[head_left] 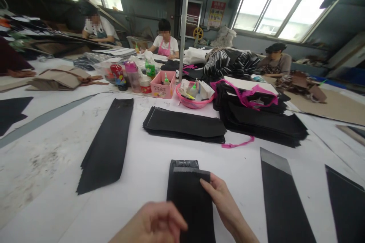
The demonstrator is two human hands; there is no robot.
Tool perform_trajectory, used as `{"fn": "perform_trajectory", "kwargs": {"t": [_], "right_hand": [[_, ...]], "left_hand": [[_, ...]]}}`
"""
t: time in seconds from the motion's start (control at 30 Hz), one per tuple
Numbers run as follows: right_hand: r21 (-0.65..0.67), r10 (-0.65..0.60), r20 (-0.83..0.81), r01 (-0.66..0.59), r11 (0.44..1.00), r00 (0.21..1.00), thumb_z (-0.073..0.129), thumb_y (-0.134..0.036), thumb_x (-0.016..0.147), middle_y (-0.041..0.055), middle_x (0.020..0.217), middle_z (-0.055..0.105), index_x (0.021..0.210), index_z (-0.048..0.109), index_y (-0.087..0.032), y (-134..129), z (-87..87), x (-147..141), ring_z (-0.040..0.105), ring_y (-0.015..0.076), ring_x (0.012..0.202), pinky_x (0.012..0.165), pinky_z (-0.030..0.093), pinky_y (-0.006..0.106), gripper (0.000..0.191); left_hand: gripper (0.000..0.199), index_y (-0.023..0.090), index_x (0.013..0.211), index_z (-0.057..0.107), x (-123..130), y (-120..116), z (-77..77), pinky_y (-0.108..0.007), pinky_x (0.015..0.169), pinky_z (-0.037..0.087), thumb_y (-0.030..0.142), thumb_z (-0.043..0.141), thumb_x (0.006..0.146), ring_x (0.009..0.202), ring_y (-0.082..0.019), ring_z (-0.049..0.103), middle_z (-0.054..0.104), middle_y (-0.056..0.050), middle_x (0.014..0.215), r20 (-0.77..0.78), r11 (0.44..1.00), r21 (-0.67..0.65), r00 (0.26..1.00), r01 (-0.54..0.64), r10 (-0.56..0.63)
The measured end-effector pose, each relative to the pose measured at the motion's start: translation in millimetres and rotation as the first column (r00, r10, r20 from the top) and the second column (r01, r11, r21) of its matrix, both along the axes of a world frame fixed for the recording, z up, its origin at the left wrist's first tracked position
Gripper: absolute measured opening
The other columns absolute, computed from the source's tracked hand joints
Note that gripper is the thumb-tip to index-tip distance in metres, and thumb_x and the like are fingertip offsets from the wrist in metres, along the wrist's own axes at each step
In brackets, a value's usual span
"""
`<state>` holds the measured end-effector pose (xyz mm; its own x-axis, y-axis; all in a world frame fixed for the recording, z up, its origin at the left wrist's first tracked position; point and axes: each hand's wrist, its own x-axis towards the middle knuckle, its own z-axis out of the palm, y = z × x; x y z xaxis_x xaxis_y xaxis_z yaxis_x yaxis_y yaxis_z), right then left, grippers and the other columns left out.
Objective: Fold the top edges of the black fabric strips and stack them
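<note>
Between thumb and fingers, my right hand (pixel 221 193) pinches the upper right corner of a black fabric panel (pixel 191 201). A greyish strip runs along this panel's top edge. Another black piece (pixel 184 164) with a shiny top end shows from beneath it, slightly offset upward and to the left. My left hand (pixel 154 222), a little blurred, is in front of the panel's lower left side. Its fingers are loosely curled and apart, with nothing visible in them. To the right lies a black strip (pixel 281 193) with a grey band at its top.
Black panel stacks lie at left (pixel 110 144), centre (pixel 185 123) and right (pixel 265 121). Behind them stand a pink basket (pixel 195 102), a pink box (pixel 164 85) and bottles (pixel 118 76). A metal pole (pixel 184 26) rises from the white table (pixel 137 197). Three people work beyond.
</note>
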<state>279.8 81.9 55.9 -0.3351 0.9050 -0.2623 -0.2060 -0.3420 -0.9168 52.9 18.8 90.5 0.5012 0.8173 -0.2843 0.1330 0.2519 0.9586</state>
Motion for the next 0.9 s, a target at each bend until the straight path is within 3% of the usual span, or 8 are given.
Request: {"fn": "perform_trajectory", "kwargs": {"t": [0.07,0.13,0.2,0.37,0.5,0.57,0.7,0.9], "right_hand": [[-0.005,0.009,0.009,-0.009,1.0,1.0,0.062,-0.032,0.086,0.008,0.105,0.069,0.114,0.064,-0.018,2.6,-2.1,-1.0,0.063,0.0234,0.094,0.09,0.045,0.039,0.031],[-0.011,0.014,0.014,-0.014,1.0,1.0,0.061,-0.033,0.087,0.0079,0.105,0.069,0.114,0.064,-0.018,4.8,-3.2,-1.7,0.063,0.0232,0.094,0.09,0.045,0.039,0.031],[-0.006,0.017,0.029,-0.016,1.0,0.999,0.06,-0.034,0.087,0.0077,0.104,0.069,0.113,0.063,-0.018,7.0,-4.5,-2.8,0.062,0.0231,0.094,0.09,0.045,0.039,0.03],[0.105,0.012,0.216,-0.036,0.994,0.976,0.057,-0.041,0.086,0.0059,0.091,0.067,0.099,0.063,-0.017,11.9,-16.7,-4.6,0.061,0.0216,0.086,0.08,0.048,0.034,0.028],[0.266,-0.11,0.559,-0.051,0.963,0.822,0.052,-0.047,0.087,0.0001,0.07,0.055,0.077,0.053,-0.02,14.1,-31.2,-2.2,0.051,0.0164,0.066,0.059,0.043,0.025,0.029],[0.304,-0.149,0.65,-0.075,0.95,0.746,0.046,-0.047,0.09,-0.0028,0.064,0.047,0.072,0.046,-0.022,15.7,-35.6,-1.4,0.044,0.0141,0.06,0.055,0.036,0.023,0.031],[0.311,-0.16,0.714,-0.104,0.945,0.682,0.038,-0.047,0.093,-0.0049,0.061,0.041,0.069,0.038,-0.022,19.2,-37.7,-2.3,0.037,0.0126,0.057,0.054,0.03,0.023,0.034],[0.289,-0.159,0.751,-0.103,0.952,0.641,0.043,-0.046,0.091,-0.0058,0.057,0.039,0.066,0.04,-0.022,21.0,-36.4,-5.6,0.035,0.0122,0.054,0.052,0.027,0.023,0.035]], "left_hand": [[0.034,0.019,0.092,0.06,4.2,19.0,-15.9,-0.024,0.06,0.046,0.051,0.055,0.083,0.068,-0.014,0.058,0.062,-0.002,0.078,-0.179,0.955,0.073,0.938,-0.289,0.298],[0.033,0.019,0.097,0.056,7.1,34.3,-33.4,-0.024,0.062,0.044,0.048,0.059,0.08,0.064,-0.012,0.055,0.061,-0.002,0.087,-0.299,0.882,0.207,0.831,-0.423,0.469],[0.035,0.02,0.102,0.052,9.1,43.9,-48.3,-0.023,0.057,0.042,0.047,0.058,0.081,0.057,-0.01,0.052,0.06,0.0,0.087,-0.324,0.881,0.239,0.822,-0.409,0.469],[0.036,0.019,0.072,0.049,12.9,52.8,-65.9,-0.02,0.045,0.033,0.052,0.048,0.086,0.046,-0.01,0.045,0.046,0.006,0.056,-0.312,0.918,0.157,0.863,-0.365,0.397],[0.038,0.02,0.071,0.049,11.0,57.9,-68.1,-0.021,0.047,0.034,0.053,0.043,0.088,0.043,-0.011,0.046,0.045,0.007,0.048,-0.376,0.92,0.182,0.84,-0.347,0.391],[0.04,0.02,0.069,0.049,8.6,60.4,-67.9,-0.021,0.049,0.036,0.053,0.039,0.089,0.042,-0.012,0.048,0.044,0.007,0.042,-0.424,0.921,0.211,0.818,-0.328,0.389],[0.043,0.02,0.065,0.05,5.7,63.4,-67.9,-0.02,0.049,0.036,0.054,0.039,0.089,0.039,-0.011,0.049,0.046,0.007,0.04,-0.479,0.917,0.215,0.782,-0.335,0.398],[0.043,0.02,0.066,0.053,7.6,65.1,-70.7,-0.018,0.042,0.033,0.056,0.041,0.087,0.034,-0.011,0.046,0.047,0.006,0.038,-0.499,0.904,0.171,0.757,-0.391,0.422]]}}
